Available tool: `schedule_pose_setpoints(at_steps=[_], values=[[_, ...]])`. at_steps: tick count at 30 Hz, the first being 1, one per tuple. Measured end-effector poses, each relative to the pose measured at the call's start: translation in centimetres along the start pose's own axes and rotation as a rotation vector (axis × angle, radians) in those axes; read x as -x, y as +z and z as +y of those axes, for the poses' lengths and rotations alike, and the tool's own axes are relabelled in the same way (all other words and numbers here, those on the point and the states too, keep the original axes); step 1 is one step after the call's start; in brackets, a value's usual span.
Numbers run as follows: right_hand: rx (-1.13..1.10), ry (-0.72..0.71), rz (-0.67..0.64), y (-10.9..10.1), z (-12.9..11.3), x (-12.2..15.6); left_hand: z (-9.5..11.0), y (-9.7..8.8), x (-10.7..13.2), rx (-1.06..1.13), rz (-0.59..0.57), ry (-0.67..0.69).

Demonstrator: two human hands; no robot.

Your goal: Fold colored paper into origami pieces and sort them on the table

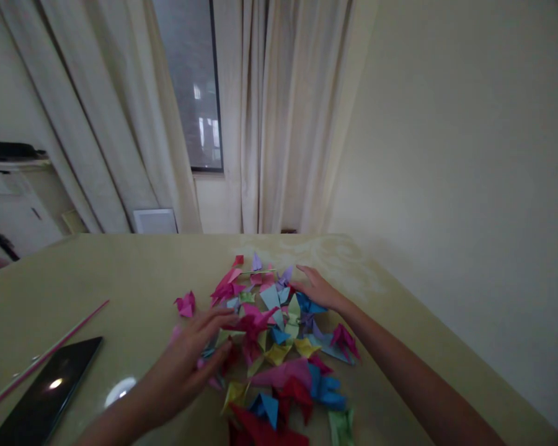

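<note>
A heap of folded paper cranes (pixel 279 371) in pink, red, blue, yellow, green and purple spreads over the table in front of me. My left hand (pixel 198 347) lies along the heap's left side, fingers stretched out and touching some of the pieces. At the far right edge of the heap is my right hand (pixel 314 288), its fingers extended beside a blue piece (pixel 310 303). Neither hand grips anything that I can see. A single pink paper crane (pixel 185 304) sits apart, left of the heap.
A black phone or tablet (pixel 51 390) and a long thin pink stick (pixel 51 353) lie at the left. Near my left forearm is a small white round thing (pixel 119 391), partly covered. The table (pixel 134 266) meets curtains at the back and a wall on the right.
</note>
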State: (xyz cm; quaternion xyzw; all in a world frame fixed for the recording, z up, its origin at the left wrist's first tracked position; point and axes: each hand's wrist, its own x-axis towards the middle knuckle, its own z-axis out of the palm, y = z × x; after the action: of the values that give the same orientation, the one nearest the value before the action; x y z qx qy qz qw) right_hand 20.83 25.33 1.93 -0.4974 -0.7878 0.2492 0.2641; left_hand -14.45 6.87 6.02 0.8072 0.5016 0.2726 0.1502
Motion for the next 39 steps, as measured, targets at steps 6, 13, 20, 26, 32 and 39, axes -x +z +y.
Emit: schedule_pose_setpoints(at_steps=[6,13,20,26,32,39], values=[[0.054,0.020,-0.148,6.7,-3.4,-9.4,5.6,9.9,-0.5,-0.206,-0.168,0.403],[0.246,-0.220,-0.333,10.1,-8.4,-16.8,5.6,21.0,-2.5,-0.326,0.073,0.537],[0.277,-0.504,-0.602,12.8,-12.3,-15.3,5.6,14.3,-3.4,-0.406,-0.043,0.304],[-0.027,-0.581,-0.494,5.7,-11.5,-8.1,6.7,7.5,-4.0,-0.591,-0.372,-0.195],[0.111,-0.385,-0.112,-4.1,-4.2,1.2,8.0,4.2,-3.3,-0.740,-0.374,-0.363],[0.016,-0.075,-0.116,-1.5,-0.2,8.1,15.0,11.7,-2.6,-0.490,-0.250,0.235]])
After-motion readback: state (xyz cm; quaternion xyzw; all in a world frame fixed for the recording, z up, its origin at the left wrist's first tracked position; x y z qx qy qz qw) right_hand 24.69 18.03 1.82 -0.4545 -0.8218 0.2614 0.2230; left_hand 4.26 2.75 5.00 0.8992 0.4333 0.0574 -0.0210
